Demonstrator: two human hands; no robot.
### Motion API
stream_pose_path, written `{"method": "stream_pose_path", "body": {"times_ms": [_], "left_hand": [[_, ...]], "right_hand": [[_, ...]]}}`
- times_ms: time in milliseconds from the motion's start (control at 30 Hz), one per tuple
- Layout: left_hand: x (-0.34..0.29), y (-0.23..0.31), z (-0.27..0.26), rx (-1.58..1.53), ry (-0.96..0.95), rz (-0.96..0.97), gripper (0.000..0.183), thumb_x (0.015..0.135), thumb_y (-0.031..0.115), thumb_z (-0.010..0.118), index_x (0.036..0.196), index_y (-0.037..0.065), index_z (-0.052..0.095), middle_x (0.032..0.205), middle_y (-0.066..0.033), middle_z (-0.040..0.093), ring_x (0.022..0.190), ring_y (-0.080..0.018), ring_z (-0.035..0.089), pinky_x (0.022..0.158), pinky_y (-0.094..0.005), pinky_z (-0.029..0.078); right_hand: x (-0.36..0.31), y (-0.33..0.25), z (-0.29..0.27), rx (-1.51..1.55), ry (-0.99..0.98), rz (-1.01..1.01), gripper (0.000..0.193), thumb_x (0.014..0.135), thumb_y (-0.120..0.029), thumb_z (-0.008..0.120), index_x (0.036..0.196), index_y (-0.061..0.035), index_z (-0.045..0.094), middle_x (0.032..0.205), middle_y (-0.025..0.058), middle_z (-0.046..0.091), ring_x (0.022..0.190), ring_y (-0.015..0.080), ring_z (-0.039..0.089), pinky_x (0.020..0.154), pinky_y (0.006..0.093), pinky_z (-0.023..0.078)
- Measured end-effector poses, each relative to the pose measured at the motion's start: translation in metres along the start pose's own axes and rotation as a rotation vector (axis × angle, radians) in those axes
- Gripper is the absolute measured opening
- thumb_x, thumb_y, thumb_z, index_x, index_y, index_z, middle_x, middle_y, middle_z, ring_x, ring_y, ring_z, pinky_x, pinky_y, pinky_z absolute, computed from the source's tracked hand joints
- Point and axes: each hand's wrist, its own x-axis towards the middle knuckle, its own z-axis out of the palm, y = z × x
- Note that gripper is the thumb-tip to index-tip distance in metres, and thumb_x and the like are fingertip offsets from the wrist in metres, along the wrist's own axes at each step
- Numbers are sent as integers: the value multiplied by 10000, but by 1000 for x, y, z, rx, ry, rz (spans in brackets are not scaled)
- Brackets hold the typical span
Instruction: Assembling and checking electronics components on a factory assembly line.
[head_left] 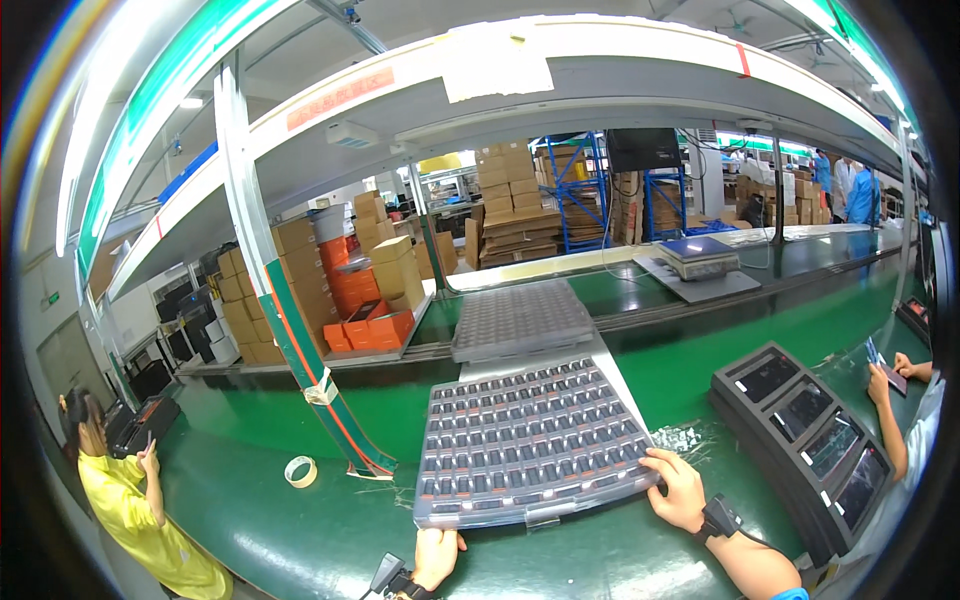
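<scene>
A translucent plastic tray [478, 517] full of small dark parts [530, 448] in rows lies in front of me, tilted slightly. My right hand [680, 492] grips its near right corner, thumb on top and the other fingers partly hidden beneath. At the near left corner, my left hand [436, 557] is closed on the front edge, with its fingers mostly hidden under the tray. Just beyond stands a stack of similar grey trays [523, 312]; the pockets of the top one look bare. Both wrists wear a dark strapped device.
A roll of tape [300, 472] lies on the green bench at left, near a metal post [310, 370]. To the right stands a black rack [800, 440] of dark-screened devices. A scale [698, 258] sits farther back. Other people work at both sides; a shelf hangs overhead.
</scene>
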Motion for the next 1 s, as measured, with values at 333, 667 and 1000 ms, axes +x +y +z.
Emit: {"method": "stream_pose_path", "body": {"times_ms": [333, 667, 1000], "left_hand": [[2, 10, -2, -6, 40, -39, 230, 982, 74, 503, 904, -37, 689, 603, -89, 660, 541, -160, 637, 549, -332, 492], [7, 9, -3, -110, 133, -47, 230, 948, 102, 583, 816, -47, 698, 565, -87, 655, 515, -149, 642, 503, -327, 483], [4, 21, -6, 90, 153, -75, 244, 941, 129, 608, 787, -38, 699, 522, -86, 638, 472, -172, 641, 485, -327, 478]], "right_hand": [[-2, 3, -1, -14, 0, -21, 473, 727, -21, 663, 1196, -79, 661, 1272, 151, 637, 1143, 349, 636, 973, 415, 530], [-2, 3, -1, -21, -16, -28, 469, 735, -34, 667, 1202, -78, 659, 1272, 151, 638, 1134, 348, 641, 965, 414, 533], [-1, 2, 0, -40, -7, -46, 478, 727, -33, 663, 1202, -84, 661, 1270, 143, 637, 1121, 340, 646, 949, 411, 541]]}}
